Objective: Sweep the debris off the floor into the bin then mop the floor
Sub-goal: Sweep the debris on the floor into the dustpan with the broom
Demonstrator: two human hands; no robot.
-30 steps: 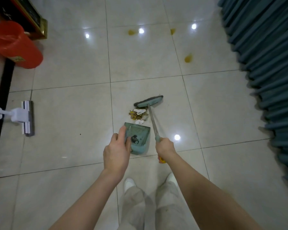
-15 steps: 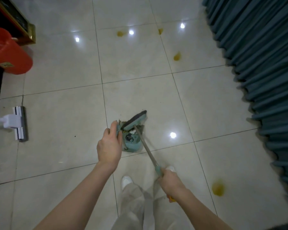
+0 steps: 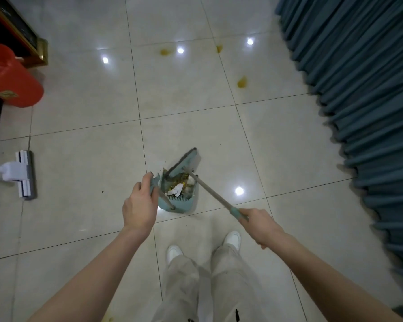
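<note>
Debris (image 3: 178,185) sits gathered in dustpan (image 3: 184,203), left hand (image 3: 140,205) gripping its handle, right hand (image 3: 258,225) clasped round broom (image 3: 184,165) shaft; binning, yellow stains (image 3: 242,82) and mopping outstanding.

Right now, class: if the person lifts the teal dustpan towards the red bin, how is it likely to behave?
The dustpan probably feels light and stiff: it looks like moulded plastic, and the left hand alone grips its handle. The loose debris inside, paper scraps and crumbs, may slide out if it tips forward, as only the broom covers its mouth.
</note>
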